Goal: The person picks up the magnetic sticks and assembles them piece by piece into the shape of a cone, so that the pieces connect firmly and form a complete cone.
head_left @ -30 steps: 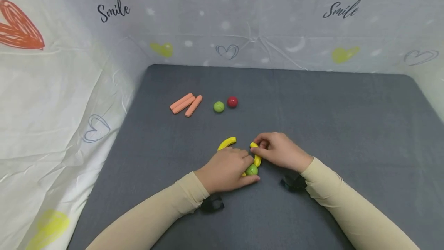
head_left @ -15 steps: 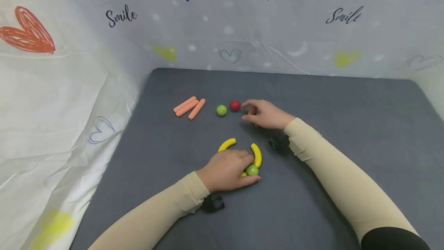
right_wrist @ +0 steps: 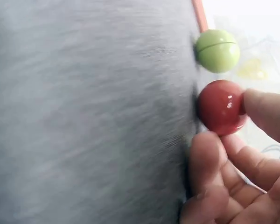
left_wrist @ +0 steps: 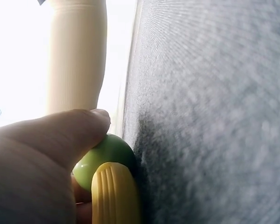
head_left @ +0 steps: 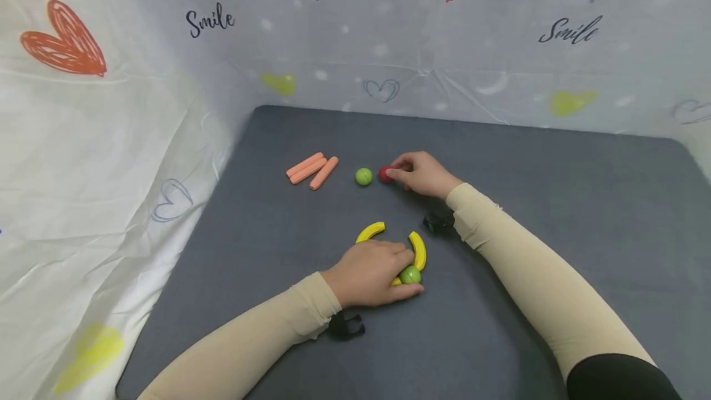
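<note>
Head cam: red ball [head_left: 383,173] pinched in R hand [head_left: 424,174], beyond L hand [head_left: 372,273] cupped round nearer green ball [head_left: 410,275]

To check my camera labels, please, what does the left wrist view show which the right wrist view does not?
Only left wrist: ridged yellow piece, beige fabric sleeve, left grip holding a glossy green ball.

Only right wrist: glossy red ball pinched by the right grip, another, light-green ball with a dark line, part of an orange stick.

Both: grey fabric surface.
</note>
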Motion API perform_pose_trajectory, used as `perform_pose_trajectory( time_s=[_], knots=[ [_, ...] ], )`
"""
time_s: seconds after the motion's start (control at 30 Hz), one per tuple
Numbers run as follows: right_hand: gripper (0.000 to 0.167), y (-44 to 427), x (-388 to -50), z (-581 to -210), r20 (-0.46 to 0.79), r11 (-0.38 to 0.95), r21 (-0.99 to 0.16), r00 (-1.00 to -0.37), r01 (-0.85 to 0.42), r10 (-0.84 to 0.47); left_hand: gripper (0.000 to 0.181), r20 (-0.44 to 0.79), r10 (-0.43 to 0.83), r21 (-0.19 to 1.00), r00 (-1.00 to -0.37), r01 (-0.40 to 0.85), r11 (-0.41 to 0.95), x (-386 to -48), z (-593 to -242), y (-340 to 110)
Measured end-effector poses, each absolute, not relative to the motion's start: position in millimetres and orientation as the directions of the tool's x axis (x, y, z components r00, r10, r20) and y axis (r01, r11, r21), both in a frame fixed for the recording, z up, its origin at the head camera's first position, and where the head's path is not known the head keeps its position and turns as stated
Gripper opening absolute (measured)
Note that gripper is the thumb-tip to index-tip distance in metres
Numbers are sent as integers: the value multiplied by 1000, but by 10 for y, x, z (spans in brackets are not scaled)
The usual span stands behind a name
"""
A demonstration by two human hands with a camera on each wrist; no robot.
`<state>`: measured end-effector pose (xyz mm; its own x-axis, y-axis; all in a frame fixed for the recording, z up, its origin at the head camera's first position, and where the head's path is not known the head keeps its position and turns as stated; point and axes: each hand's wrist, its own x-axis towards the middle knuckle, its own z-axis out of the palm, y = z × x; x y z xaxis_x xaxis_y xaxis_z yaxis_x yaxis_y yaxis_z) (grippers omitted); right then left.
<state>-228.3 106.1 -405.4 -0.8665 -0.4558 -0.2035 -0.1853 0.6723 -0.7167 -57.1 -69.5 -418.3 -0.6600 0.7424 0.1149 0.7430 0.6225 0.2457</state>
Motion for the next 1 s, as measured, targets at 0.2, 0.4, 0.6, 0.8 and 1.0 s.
perform_pose_trajectory(
  time_s=[0.2, 0.4, 0.6, 0.8, 1.0],
  knots=[
    [37, 1183, -2123, -4098, -186, 662, -715, -851, -226, -491, 34, 137, 745, 232, -653, 752, 617, -578, -4197, -707],
    [32, 1364, -1888, -4068, -240, 643, -730, -796, -229, -556, 34, 131, 757, 229, -640, 763, 605, -583, -4200, -684],
    [28, 1397, -1707, -4034, -262, 599, -764, -734, -239, -627, 35, 120, 756, 219, -644, 760, 612, -588, -4197, -691],
    [21, 1348, -1605, -4047, -247, 581, -769, -715, -265, -654, 37, 126, 758, 215, -639, 764, 608, -590, -4220, -687],
    [25, 1338, -1532, -4050, -218, 579, -759, -722, -297, -656, 37, 122, 756, 212, -643, 761, 613, -584, -4241, -681]
  ],
)
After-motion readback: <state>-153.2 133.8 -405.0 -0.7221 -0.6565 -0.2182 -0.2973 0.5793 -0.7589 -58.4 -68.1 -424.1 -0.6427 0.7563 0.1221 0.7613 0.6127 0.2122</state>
